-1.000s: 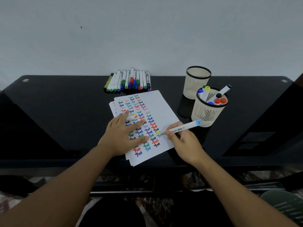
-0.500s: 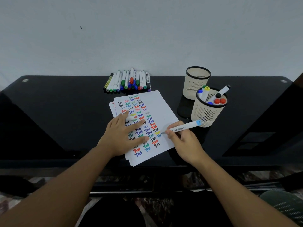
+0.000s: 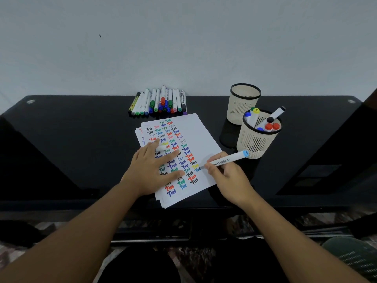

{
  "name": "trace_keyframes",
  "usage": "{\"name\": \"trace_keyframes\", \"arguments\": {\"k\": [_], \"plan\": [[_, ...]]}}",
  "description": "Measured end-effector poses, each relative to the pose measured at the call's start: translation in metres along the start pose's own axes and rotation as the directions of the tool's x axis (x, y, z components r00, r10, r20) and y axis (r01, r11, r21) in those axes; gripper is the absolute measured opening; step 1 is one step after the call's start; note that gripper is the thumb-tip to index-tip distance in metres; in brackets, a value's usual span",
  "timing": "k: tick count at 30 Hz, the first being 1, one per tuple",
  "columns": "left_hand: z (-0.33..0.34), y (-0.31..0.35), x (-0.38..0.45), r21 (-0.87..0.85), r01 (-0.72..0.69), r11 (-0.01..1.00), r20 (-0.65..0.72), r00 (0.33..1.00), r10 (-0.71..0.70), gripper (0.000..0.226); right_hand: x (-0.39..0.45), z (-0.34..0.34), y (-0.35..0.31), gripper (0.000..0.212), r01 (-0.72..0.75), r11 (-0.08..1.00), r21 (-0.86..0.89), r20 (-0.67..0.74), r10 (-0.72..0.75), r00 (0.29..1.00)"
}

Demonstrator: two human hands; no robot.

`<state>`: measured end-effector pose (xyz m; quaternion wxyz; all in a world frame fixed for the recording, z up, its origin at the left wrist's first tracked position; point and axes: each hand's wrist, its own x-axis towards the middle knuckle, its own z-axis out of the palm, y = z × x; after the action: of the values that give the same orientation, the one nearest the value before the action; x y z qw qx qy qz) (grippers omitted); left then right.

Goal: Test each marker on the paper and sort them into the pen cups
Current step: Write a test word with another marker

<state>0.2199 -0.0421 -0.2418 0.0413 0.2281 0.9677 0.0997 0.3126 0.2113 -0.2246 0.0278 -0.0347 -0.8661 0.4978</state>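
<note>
While gripped, marker (image 3: 226,160) tip points left.

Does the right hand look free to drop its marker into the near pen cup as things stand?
Probably yes. The right hand holds the light-blue marker beside the near pen cup; its top is open, with room among the markers inside.
</note>
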Motion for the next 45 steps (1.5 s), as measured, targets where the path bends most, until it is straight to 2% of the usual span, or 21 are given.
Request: {"name": "trace_keyframes", "arguments": {"k": [6,10,13,15,17,19,21,22,24,27,29,31,33,37,40,45], "plan": [[-0.001,0.0,0.0,-0.008,0.003,1.0,-0.001,1.0,-0.003,0.082,-0.001,0.001,-0.001,0.003,0.011,1.0,0.009,-0.028,-0.01,1.0],[-0.005,0.003,-0.002,-0.083,0.012,0.996,-0.002,1.0,-0.012,0.079,0.0,0.0,0.003,0.009,0.033,0.982,0.187,-0.062,-0.022,0.998],[-0.009,0.004,-0.005,-0.263,0.052,0.963,-0.092,0.993,-0.078,0.075,0.001,-0.003,-0.002,0.017,0.055,0.947,0.318,-0.028,-0.049,0.998],[-0.007,0.001,-0.005,-0.349,0.101,0.932,-0.213,0.96,-0.184,0.071,0.003,-0.004,-0.004,0.017,0.061,0.956,0.286,-0.015,-0.059,0.998],[-0.004,-0.004,-0.002,-0.382,0.157,0.911,-0.278,0.92,-0.275,0.063,0.007,-0.008,-0.006,0.023,0.084,0.974,0.209,-0.008,-0.084,0.996],[0.002,-0.009,0.002,-0.377,0.184,0.908,-0.285,0.909,-0.303,0.05,0.012,-0.012,-0.008,0.046,0.099,0.99,0.098,0.08,-0.107,0.991],[0.006,-0.013,0.004,-0.36,0.175,0.917,-0.298,0.909,-0.29,0.039,0.02,-0.015,-0.016,0.071,0.064,0.998,0.017,0.212,-0.066,0.975],[0.007,-0.014,0.004,-0.366,0.163,0.916,-0.311,0.907,-0.285,0.035,0.024,-0.015,-0.021,0.074,0.037,0.999,0.009,0.257,-0.038,0.966],[0.006,-0.013,0.004,-0.39,0.132,0.911,-0.342,0.899,-0.276,0.028,0.032,-0.011,-0.033,0.058,-0.001,0.996,0.085,0.272,-0.022,0.962],[0.004,-0.012,0.004,-0.385,0.076,0.92,-0.382,0.894,-0.233,0.026,0.043,0.001,-0.045,0.026,0.013,0.985,0.173,0.117,-0.034,0.993],[0.004,-0.012,0.003,-0.388,0.041,0.921,-0.403,0.891,-0.209,0.027,0.052,0.007,-0.049,0.02,0.024,0.984,0.179,0.07,-0.037,0.997],[0.003,-0.012,0.003,-0.397,0.031,0.917,-0.409,0.889,-0.207,0.028,0.058,0.009,-0.052,0.032,0.029,0.996,0.08,0.13,-0.04,0.991],[0.001,-0.011,0.003,-0.392,0.038,0.919,-0.406,0.89,-0.21,0.028,0.061,0.008,-0.054,0.046,0.059,0.993,-0.103,0.185,-0.039,0.982],[-0.001,-0.01,0.001,-0.411,0.045,0.911,-0.407,0.885,-0.228,0.03,0.068,0.002,-0.054,0.028,0.198,0.832,-0.519,0.203,-0.105,0.974],[-0.001,-0.01,0.001,-0.423,0.034,0.905,-0.414,0.882,-0.227,0.03,0.068,0.0,-0.054,0.029,0.208,0.788,-0.579,0.193,-0.116,0.974],[-0.002,-0.009,0.0,-0.416,-0.007,0.91,-0.436,0.879,-0.192,0.028,0.072,0.005,-0.05,0.027,0.251,0.794,-0.553,0.233,-0.142,0.962]]}}
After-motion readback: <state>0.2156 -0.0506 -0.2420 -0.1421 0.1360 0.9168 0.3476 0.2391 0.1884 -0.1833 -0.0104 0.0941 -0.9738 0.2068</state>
